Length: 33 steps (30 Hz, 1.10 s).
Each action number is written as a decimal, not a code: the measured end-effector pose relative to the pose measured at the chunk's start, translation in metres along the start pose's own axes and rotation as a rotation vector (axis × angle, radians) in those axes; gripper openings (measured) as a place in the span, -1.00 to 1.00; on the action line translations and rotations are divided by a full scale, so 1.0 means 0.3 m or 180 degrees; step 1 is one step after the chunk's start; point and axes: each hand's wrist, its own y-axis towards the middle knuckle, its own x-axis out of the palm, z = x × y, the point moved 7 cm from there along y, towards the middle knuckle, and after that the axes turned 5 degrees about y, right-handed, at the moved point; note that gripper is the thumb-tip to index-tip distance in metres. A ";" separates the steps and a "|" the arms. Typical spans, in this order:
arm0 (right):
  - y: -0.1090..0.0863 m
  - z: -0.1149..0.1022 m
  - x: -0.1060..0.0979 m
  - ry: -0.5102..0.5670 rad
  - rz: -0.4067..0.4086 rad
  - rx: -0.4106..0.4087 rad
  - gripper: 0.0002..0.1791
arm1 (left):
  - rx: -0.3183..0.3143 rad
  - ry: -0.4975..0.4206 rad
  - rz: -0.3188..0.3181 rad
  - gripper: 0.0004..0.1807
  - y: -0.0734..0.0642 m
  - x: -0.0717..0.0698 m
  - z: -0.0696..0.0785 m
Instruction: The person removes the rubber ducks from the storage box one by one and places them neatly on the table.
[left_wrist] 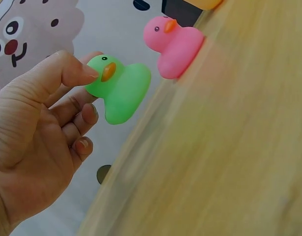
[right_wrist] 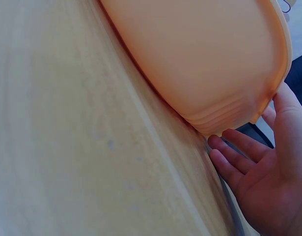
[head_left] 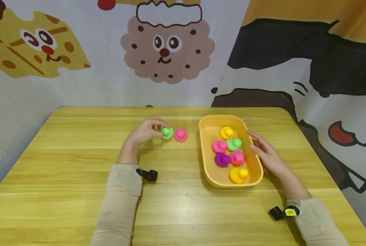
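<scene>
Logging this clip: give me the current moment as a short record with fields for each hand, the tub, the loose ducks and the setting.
Left hand grip: pinches the green duck by its head, thumb and finger
Right hand grip: touches the right side of the orange tub
Tub contents: six ducks: two yellow ducks, two pink ducks, one purple duck, one light green duck
Outside tub, not held: one loose pink duck, beside the held one
Surface: wooden table
Backdrop: cartoon-printed cloth

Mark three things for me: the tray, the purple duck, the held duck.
Tray (head_left: 218,173): head view, bare floor.
Purple duck (head_left: 221,160): head view, body.
Held duck (left_wrist: 128,93): left wrist view, body.
</scene>
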 end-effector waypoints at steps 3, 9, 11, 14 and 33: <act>0.000 -0.002 0.001 -0.0004 0.0003 0.0014 -0.43 | -0.0052 -0.0013 -0.0023 -0.63 0.004 0.004 -0.012; 0.001 -0.005 0.002 0.0016 0.0010 0.0029 -0.43 | -0.0059 -0.0028 -0.0040 -0.63 0.009 0.011 -0.031; 0.000 -0.007 0.002 0.0021 0.0008 0.0031 -0.43 | -0.0030 -0.0035 -0.0046 -0.62 0.008 0.013 -0.032; 0.000 -0.008 0.003 0.0019 0.0005 0.0031 -0.43 | -0.0008 -0.0030 -0.0037 -0.62 0.008 0.014 -0.034; 0.000 -0.008 0.002 0.0024 0.0013 0.0069 -0.43 | -0.0020 -0.0005 -0.0097 -0.62 0.006 0.019 -0.042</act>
